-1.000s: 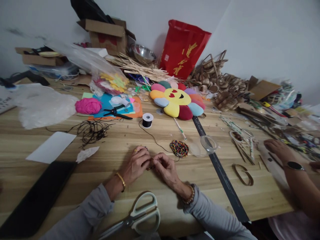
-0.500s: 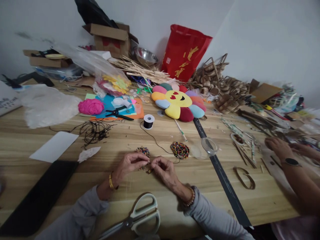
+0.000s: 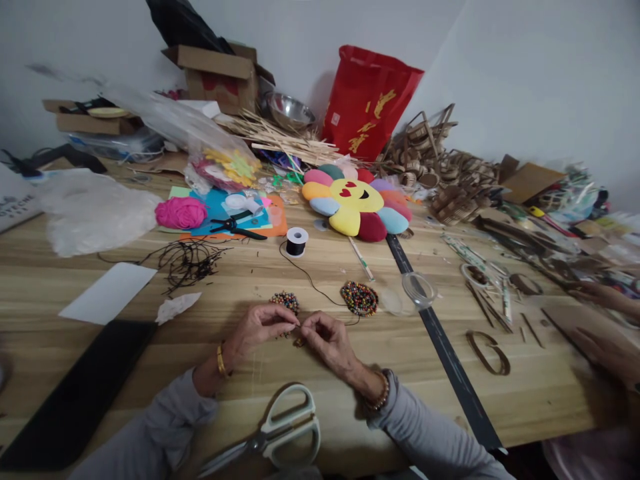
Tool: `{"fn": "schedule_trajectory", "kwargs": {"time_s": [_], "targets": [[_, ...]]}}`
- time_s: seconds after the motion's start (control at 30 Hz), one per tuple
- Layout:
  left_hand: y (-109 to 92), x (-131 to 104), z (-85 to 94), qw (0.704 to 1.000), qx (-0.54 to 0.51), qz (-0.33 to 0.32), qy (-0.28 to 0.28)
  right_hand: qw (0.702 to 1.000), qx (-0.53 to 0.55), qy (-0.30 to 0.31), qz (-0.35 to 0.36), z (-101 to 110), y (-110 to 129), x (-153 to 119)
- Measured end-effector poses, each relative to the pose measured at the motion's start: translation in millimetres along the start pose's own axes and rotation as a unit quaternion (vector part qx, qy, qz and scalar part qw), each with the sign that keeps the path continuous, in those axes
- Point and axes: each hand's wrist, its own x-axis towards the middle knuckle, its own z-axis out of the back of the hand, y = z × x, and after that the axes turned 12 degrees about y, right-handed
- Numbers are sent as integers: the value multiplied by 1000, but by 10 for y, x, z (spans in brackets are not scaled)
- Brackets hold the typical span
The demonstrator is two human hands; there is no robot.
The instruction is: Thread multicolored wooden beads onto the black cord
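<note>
My left hand [image 3: 260, 328] and my right hand [image 3: 327, 340] meet fingertip to fingertip over the wooden table, both pinched. What lies between the fingertips is too small to make out; a few beads hang just below. Behind my left fingers sits a small pile of colourful beads [image 3: 284, 301]. A coil of strung beads [image 3: 359, 298] lies beyond my right hand. Black cord runs from a white spool [image 3: 297, 242] toward that coil. White-handled scissors [image 3: 291, 427] rest near the front edge, between my forearms.
Tangled black cord [image 3: 187, 263], pink yarn [image 3: 181, 212] and pliers [image 3: 237, 225] lie to the left. A flower cushion [image 3: 356, 200] is at the back. A dark strip [image 3: 447, 360] crosses the right side. Another person's hands [image 3: 605, 347] are at far right.
The other person's arm with the watch has drawn back to the right, and a hand there is now lower. My own hands have hardly moved.
</note>
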Motion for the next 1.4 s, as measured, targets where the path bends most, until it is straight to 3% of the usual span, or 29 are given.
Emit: {"fn": "schedule_trajectory", "kwargs": {"time_s": [0.83,1.4], "targets": [[68,19,2,998,20,-56,9,1000,-4,6,-6,-7,-14,-2],[46,16,-4,999,27,-22,21,1000,2,15,-17,-8,10,-3]]}}
